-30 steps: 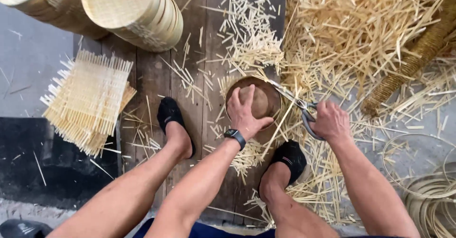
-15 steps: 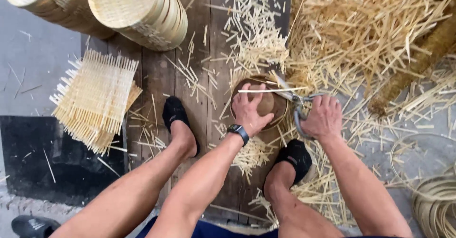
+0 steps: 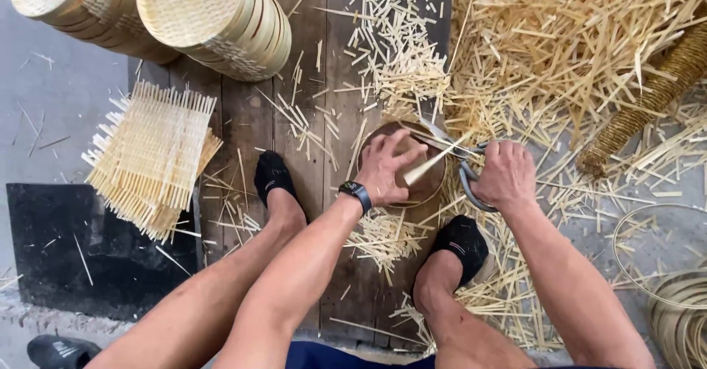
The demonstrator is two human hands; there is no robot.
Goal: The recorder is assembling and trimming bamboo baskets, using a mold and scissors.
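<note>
My left hand (image 3: pixel 387 164) presses down on a round brown woven bamboo piece (image 3: pixel 427 185) that rests on the wooden boards between my feet. My right hand (image 3: pixel 507 174) grips the grey handles of a pair of scissors (image 3: pixel 451 148). The blades point left over the round piece's rim, and a loose bamboo strip (image 3: pixel 434 161) lies across them. A black watch (image 3: pixel 356 192) sits on my left wrist. Both feet wear black socks, one (image 3: pixel 274 176) to the left and one (image 3: pixel 461 240) below the piece.
Two stacks of round bamboo steamer rings (image 3: pixel 213 15) lie at top left. A pile of square woven mats (image 3: pixel 151 155) sits left of my feet. Bamboo offcuts (image 3: pixel 574 45) cover the right side. Coiled bamboo hoops (image 3: pixel 677 303) lie at the lower right. A black mat (image 3: pixel 88 251) is at lower left.
The scissors have closed in on the round piece's upper right rim, and my left hand has shifted over the piece. A cut strip now lies across the blades.
</note>
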